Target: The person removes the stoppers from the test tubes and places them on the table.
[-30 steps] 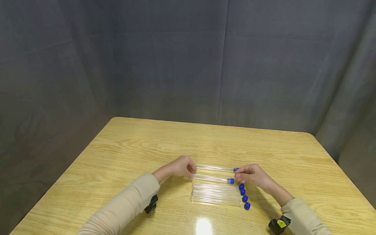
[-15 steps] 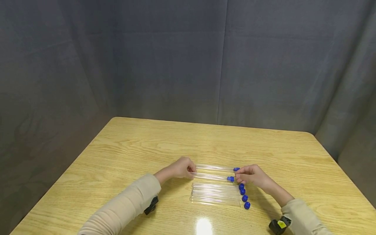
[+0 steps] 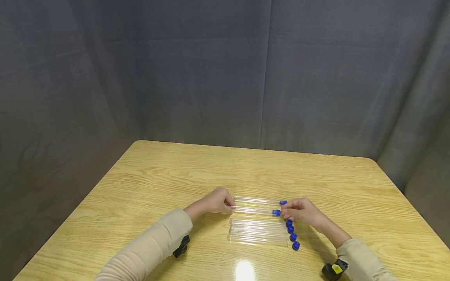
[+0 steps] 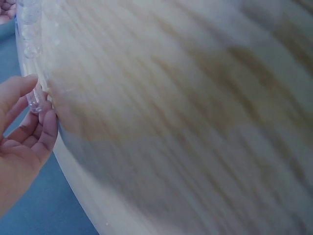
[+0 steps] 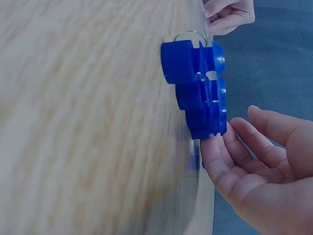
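In the head view my left hand (image 3: 218,200) pinches the rounded end of a clear test tube (image 3: 251,210), which points right with a blue cap (image 3: 276,212) on it. The left wrist view shows my thumb and fingers about that tube end (image 4: 35,105). Beyond it lies another capped tube (image 3: 258,200), roughly parallel. My right hand (image 3: 302,209) is just right of the two caps, fingers loosely bent, with nothing seen between thumb and fingers. Nearer to me, several uncapped tubes (image 3: 258,231) lie side by side.
Loose blue caps (image 3: 293,237) stand in a row at the right of the uncapped tubes, close under my right hand. All lie on a wooden table (image 3: 197,164), with a grey curtain (image 3: 211,78) behind its far edge.
The tube in my left hand has shifted slightly away from me, closer to the far capped tube. My right hand has hardly moved.
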Demonstrator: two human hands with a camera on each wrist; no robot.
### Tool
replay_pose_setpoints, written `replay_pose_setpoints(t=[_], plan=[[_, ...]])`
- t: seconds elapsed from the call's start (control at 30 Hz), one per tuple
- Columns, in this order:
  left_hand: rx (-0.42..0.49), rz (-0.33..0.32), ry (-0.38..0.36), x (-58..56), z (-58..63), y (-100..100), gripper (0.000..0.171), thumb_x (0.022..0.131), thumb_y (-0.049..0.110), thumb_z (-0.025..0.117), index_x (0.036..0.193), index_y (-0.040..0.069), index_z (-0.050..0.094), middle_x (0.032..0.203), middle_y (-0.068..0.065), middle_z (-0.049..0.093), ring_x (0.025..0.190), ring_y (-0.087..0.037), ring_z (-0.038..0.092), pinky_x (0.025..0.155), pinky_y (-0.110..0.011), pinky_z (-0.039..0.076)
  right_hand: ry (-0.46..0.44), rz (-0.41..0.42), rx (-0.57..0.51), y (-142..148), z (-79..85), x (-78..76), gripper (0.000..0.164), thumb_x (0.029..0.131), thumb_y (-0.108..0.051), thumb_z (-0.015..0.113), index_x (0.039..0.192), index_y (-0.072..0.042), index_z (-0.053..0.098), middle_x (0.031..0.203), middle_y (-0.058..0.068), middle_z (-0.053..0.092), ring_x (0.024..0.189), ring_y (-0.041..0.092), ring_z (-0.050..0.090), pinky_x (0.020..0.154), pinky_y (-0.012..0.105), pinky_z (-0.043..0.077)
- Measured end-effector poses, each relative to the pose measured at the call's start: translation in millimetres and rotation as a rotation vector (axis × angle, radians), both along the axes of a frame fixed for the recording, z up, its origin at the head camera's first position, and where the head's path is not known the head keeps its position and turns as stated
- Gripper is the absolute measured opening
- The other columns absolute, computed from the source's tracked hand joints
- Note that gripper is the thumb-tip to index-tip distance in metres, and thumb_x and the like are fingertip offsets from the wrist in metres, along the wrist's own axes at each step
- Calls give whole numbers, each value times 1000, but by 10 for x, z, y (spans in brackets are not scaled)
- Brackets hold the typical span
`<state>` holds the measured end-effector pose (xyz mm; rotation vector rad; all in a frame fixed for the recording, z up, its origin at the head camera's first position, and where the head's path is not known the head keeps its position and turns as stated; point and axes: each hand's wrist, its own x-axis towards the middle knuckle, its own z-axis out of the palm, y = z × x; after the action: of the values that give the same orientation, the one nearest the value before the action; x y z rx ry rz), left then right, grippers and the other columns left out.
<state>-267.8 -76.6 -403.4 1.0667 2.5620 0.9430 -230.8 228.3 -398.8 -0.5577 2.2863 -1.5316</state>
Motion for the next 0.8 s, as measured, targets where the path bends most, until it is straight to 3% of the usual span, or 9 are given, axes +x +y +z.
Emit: replay_pose_setpoints(t=[0.07, 0.3, 0.43, 0.5, 0.67, 0.8], plan=[[16, -7, -15, -2, 11, -8, 7, 76, -3, 64, 76, -1, 71, 67, -5, 62, 51, -4, 38, 51, -17, 35, 1, -1, 0, 6, -11, 1, 25, 89, 0, 49, 101, 22, 51, 91, 24, 61, 77, 18, 61, 69, 27, 50], [31, -5, -12, -4, 37, -29, 12, 79, -3, 63, 88, -2, 70, 90, -12, 67, 63, -2, 47, 58, -16, 40, -12, -15, -5, 18, -17, -1, 27, 89, -2, 50, 102, 22, 51, 90, 22, 61, 77, 16, 61, 68, 27, 51], [36, 11, -22, -3, 66, -24, 14, 80, -1, 63, 93, -5, 68, 87, -15, 66, 55, -5, 42, 52, -16, 37, -7, -9, -24, 34, 3, 8, 30, 89, -3, 51, 103, 23, 50, 89, 23, 61, 77, 17, 61, 69, 30, 51], [54, 25, -32, -2, 85, -25, 15, 82, 1, 62, 95, -5, 67, 90, -15, 66, 55, -5, 47, 52, -16, 38, 1, -8, -32, 50, 15, 14, 30, 90, -3, 50, 104, 23, 49, 90, 24, 61, 77, 18, 62, 69, 32, 51], [163, 49, -83, -8, 160, -46, 18, 84, 0, 59, 100, -8, 65, 92, -17, 65, 69, -18, 63, 60, -21, 49, 27, -47, -10, 99, 64, 29, 33, 91, -8, 51, 107, 21, 49, 92, 24, 60, 79, 23, 61, 71, 36, 51], [252, 88, -124, 0, 240, -71, 22, 85, -2, 58, 104, -12, 61, 91, -19, 65, 73, -23, 64, 63, -25, 51, 42, -85, -8, 140, 123, 44, 39, 91, -13, 51, 112, 20, 47, 98, 28, 58, 84, 26, 61, 75, 37, 49]])
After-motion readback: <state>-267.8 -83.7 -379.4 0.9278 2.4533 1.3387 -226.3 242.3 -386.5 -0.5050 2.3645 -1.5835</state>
